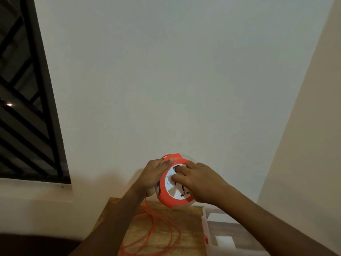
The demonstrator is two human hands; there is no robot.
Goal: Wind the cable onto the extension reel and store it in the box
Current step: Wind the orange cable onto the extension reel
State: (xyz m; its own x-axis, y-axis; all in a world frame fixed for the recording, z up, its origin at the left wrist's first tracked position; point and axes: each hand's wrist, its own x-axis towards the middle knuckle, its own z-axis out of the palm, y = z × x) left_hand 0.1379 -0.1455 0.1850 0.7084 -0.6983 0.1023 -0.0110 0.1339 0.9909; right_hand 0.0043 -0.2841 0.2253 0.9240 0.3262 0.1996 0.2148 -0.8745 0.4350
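Observation:
An orange and white extension reel (167, 198) is held up above the wooden table (188, 224), its socket face toward me. My left hand (154, 175) grips the reel's left rim, thumb on the orange top edge. My right hand (197, 182) lies across the white centre disc with fingers pressed on it. The orange cable (156, 230) hangs from under my left hand and lies in loose loops on the table. A clear plastic box (227, 235) with an orange latch stands open at the right of the table.
A plain white wall fills the view ahead, with a corner wall at the right. A dark window with black bars (27, 108) is at the left above a white ledge.

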